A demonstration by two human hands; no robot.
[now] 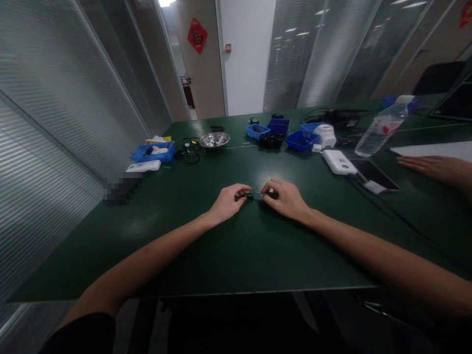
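Left hand (227, 202) and right hand (286, 199) face each other at mid-counter, fingertips near but apart. Both look pinched on one small grey-and-black item (257, 196) lying between them, just above or on the green counter (206, 260); contact with the top can't be told. One piece or two joined: too small to tell. Left thumb and fingers close on its dark end, right fingertips on the grey side; the fingers hide part of it. Two-sided pinch probably suits something this small, steadying both ends; the low hold likely limits any drop.

Farther back: steel bowl (215, 146) with small bits inside, blue tray (158, 156) at left, blue bin (302, 143) at right, likely keeping loose parts grouped. White device (338, 162) sits right of the hands, beside a dark flat panel (378, 174), cable running off toward the person's right. Clear bottle (381, 129) stands behind the panel, looks capped, so spill risk seems low. Co-worker's hand (431, 167) lies flat at far right, well apart, on or by a white sheet (438, 150).
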